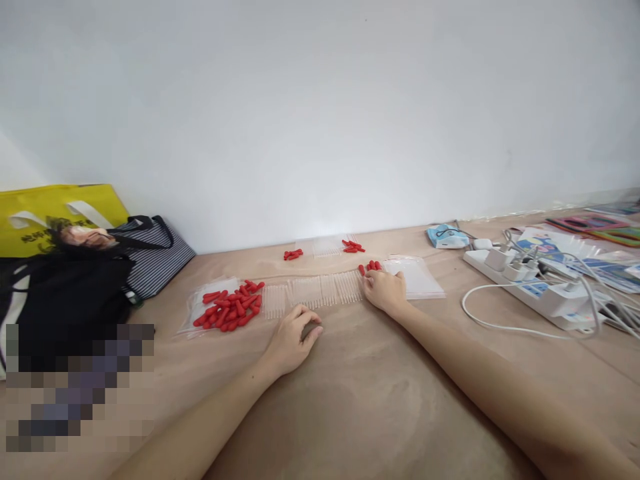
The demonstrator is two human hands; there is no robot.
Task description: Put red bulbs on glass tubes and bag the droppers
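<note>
My left hand point(294, 338) rests on the table in front of the row of thin clear tubes point(305, 293). Its fingers are loosely curved, the thumb stands apart, and nothing shows in it. At the row's right end, my right hand point(386, 288) reaches down with its fingers drawn together. Its fingertips are partly hidden, so what they hold cannot be made out. Just beyond them lie a few red rubber bulbs point(371, 266). A larger heap of red bulbs point(227, 310) sits left of the tubes on clear plastic bags point(193, 308). Flat clear zip bags point(417, 279) lie by my right hand.
Small groups of red pieces point(293, 255) and more clear tubes point(327, 246) lie near the wall. On the right are a power strip point(530, 290) with white cables, a blue face mask point(447, 236) and printed sheets. Bags point(155, 257) stand at the left.
</note>
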